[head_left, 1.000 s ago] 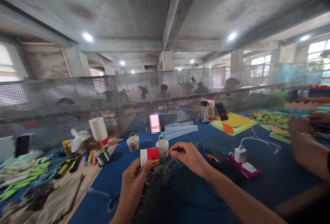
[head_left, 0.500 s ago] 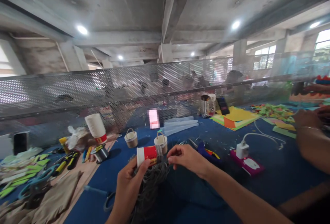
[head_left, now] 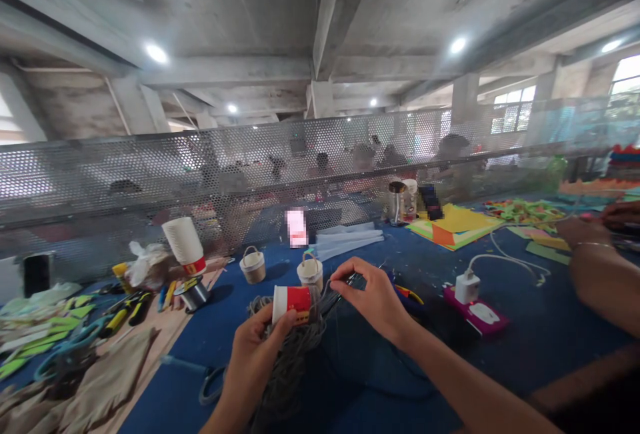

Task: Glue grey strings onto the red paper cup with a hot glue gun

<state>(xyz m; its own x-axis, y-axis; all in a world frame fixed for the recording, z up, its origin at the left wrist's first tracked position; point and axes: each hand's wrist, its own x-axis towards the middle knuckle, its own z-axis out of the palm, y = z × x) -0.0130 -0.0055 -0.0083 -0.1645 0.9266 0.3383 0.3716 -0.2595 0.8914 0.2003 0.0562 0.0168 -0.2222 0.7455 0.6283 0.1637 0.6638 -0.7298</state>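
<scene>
My left hand (head_left: 253,354) is closed round a red and white paper cup (head_left: 291,302), held on its side over the blue table (head_left: 540,347). Grey twine (head_left: 293,361) is wound on the cup's right end and hangs in a loose bundle below my fingers. My right hand (head_left: 373,297) pinches a strand of that twine just right of the cup. Two small twine-covered baskets (head_left: 253,265) (head_left: 311,271) with handles stand just behind the cup.
A stack of paper cups (head_left: 184,244), a spool (head_left: 191,293), pliers (head_left: 123,311) and green paper scraps (head_left: 30,347) lie at the left. A white charger (head_left: 466,287) on a pink phone sits at the right. Another person's arm (head_left: 600,274) works at the far right. A perforated metal screen (head_left: 150,181) runs along the back.
My right hand has lifted slightly and drawn the twine strand up beside the cup. The cup stays in my left hand. The view has tilted a little.
</scene>
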